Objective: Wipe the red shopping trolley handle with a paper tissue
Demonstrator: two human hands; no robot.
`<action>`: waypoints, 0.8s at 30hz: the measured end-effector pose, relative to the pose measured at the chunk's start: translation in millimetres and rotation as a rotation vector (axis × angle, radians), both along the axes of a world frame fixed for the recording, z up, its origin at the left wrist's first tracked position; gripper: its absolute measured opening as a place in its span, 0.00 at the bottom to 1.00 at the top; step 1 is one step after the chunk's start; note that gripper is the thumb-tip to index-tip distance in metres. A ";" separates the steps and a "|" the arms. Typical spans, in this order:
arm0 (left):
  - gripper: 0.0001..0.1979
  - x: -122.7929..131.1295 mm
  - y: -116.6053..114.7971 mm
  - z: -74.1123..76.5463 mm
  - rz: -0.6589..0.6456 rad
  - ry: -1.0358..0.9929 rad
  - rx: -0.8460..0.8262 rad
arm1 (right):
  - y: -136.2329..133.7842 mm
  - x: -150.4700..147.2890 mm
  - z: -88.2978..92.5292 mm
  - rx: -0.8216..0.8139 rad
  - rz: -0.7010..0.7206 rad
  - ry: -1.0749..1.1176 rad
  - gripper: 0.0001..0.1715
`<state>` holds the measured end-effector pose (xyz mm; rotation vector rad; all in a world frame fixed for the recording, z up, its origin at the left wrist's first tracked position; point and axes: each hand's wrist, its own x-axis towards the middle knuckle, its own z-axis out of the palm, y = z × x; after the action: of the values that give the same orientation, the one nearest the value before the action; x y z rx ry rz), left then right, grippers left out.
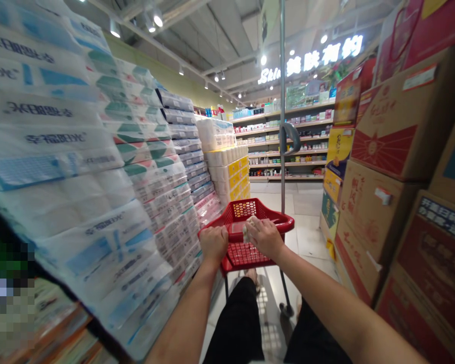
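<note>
A red plastic shopping cart (246, 255) with basket-like mesh walls is right in front of me. My left hand (214, 243) is wrapped round the left part of its handle. My right hand (264, 237) is closed over the handle farther right, its fingers curled over the bar. Something pale and crumpled (245, 233) shows at the right hand's fingers; I cannot make out what it is. From the cart's right side rises a tall metal pole (282, 187) with a grey loop (296, 139) on it.
Tall stacks of wrapped tissue packs (72, 146) line the left side, with yellow-and-white packs (238, 174) farther on. Cardboard boxes (382, 131) are piled along the right. Tiled floor (298, 202) runs between them towards shelves (307, 126) of small goods under a lit sign (314, 60).
</note>
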<state>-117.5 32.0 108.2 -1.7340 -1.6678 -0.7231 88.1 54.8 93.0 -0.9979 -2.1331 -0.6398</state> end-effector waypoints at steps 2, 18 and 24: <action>0.22 1.0 0.0 0.6 -0.001 0.005 -0.007 | 0.1 8.3 -2.9 0.050 0.064 -0.058 0.22; 0.22 5.4 -1.9 2.2 -0.005 -0.010 -0.023 | -11.3 8.3 19.3 -0.180 -0.012 -0.008 0.22; 0.22 6.6 -0.6 2.2 0.019 -0.032 -0.023 | -9.7 29.4 19.7 -0.142 0.156 -0.213 0.23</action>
<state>-110.9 31.4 110.4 -1.7286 -1.7180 -0.7289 117.5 45.1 112.7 -0.8574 -2.4448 -0.5446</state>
